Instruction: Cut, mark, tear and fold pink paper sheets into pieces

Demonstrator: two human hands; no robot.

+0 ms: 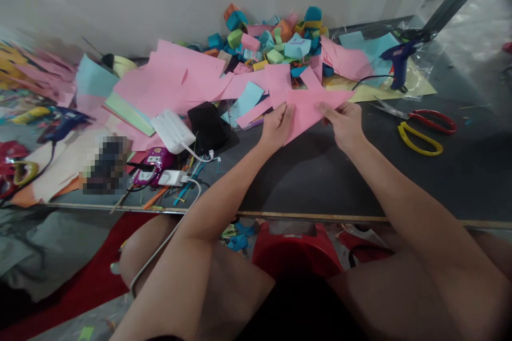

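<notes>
Both of my hands grip one piece of pink paper (pixel 306 112), folded into a roughly triangular shape and raised over the dark table. At its left side, my left hand (pixel 277 127) is closed with thumb and fingers on the paper. My right hand (pixel 343 123) pinches it near the upper right, thumb on top, the other fingers partly hidden. Pink sheets and strips lie just behind the held paper. To the right of my right hand, scissors (pixel 416 123) with one red and one yellow handle rest on the table with their blades apart.
Small folded coloured paper pieces (pixel 276 42) are heaped against the wall. A blue glue gun (pixel 400 64) lies at the back right, another glue gun (pixel 66 123) at the left. A white power adapter (pixel 174 130), a black pouch (pixel 208 127) and a purple power strip (pixel 154 166) with cables occupy the left.
</notes>
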